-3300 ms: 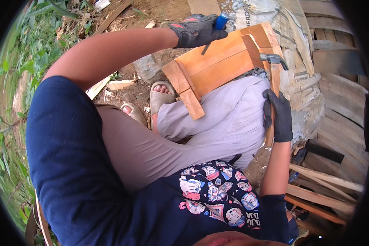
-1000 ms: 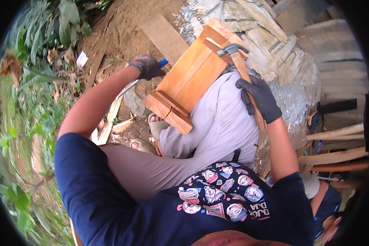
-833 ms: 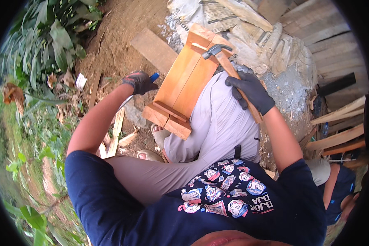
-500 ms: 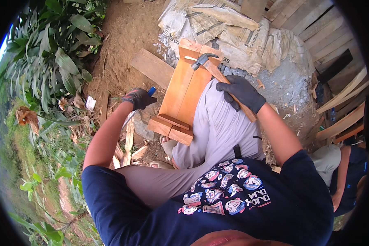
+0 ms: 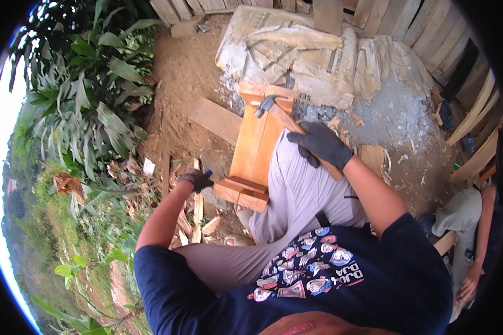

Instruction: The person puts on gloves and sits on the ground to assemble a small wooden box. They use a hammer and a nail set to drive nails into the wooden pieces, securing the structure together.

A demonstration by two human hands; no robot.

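Note:
My right hand [image 5: 325, 145], in a dark glove, is wrapped round the wooden handle of a claw hammer [image 5: 285, 118]. The hammer's metal head is over the far end of an orange-brown wooden workpiece [image 5: 250, 142]. This piece has two long boards side by side with thicker blocks at both ends, and it lies beside my bent leg. To the left of its near end, my gloved left hand [image 5: 195, 180] is closed round a blue-handled tool [image 5: 208, 173]. Only the handle's blue end shows clearly; the fingers hide the rest.
Behind the workpiece lie a loose plank [image 5: 215, 119], old sacks [image 5: 318, 61] and grey gravel [image 5: 385, 120]. Wood scraps [image 5: 198, 209] lie near my left hand, beside leafy plants [image 5: 89, 106]. A wooden fence [image 5: 425, 33] stands at the back right. Another person's arm [image 5: 480, 245] shows at the right.
The view has shifted, showing more ground and fence at the top. My left hand is lower, closer to the workpiece's near end. The right hand still grips the hammer.

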